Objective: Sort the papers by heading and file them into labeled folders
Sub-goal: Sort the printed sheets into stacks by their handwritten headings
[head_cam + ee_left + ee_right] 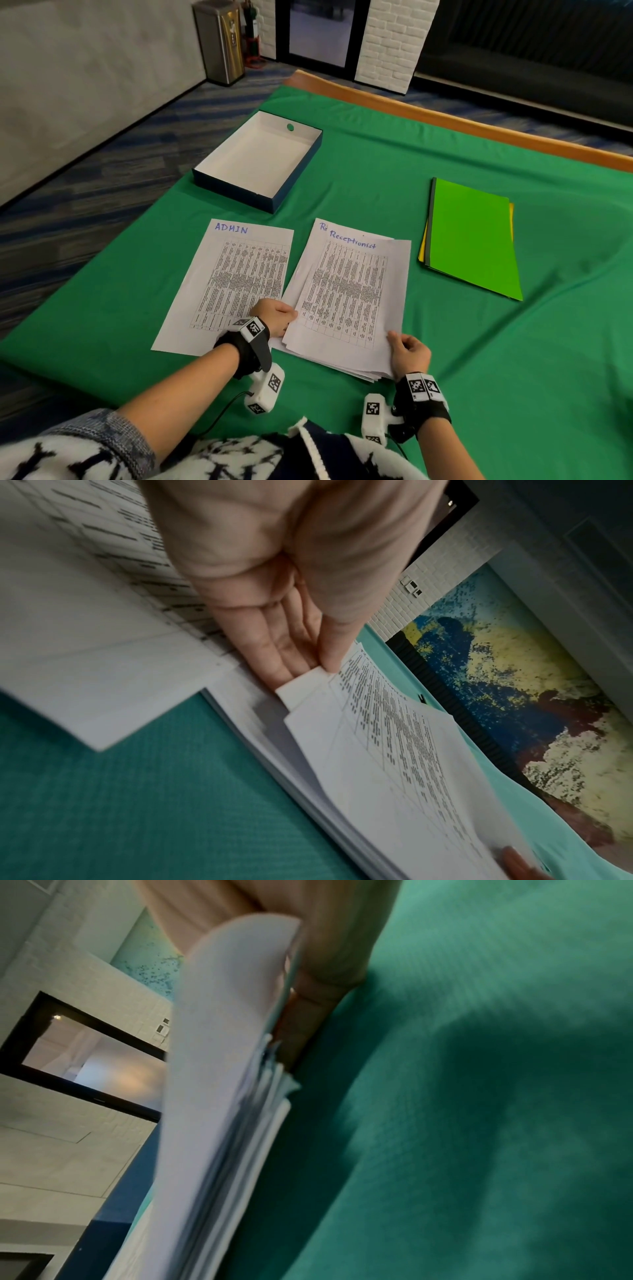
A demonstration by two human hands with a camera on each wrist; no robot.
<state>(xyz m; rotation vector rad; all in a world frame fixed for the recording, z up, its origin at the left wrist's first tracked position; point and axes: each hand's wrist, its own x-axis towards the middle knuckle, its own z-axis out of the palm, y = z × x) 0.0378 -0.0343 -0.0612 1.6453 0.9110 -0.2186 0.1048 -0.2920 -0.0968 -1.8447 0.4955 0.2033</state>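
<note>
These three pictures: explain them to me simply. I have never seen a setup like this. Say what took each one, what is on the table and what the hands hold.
No machine here: a person wears three cameras. The big picture comes from the head, the other two from the wrists, looking along the fingers.

On the green cloth lie an open box, a sheet headed ADMIN, a stack headed Receptionist, and coloured folders.

The left hand pinches the stack's left edge; its own camera shows the thumb on top and the fingers under the upper sheets. The right hand grips the stack's near right corner, lifting it a little.

The black bands with square patterns are the camera mounts.
</note>
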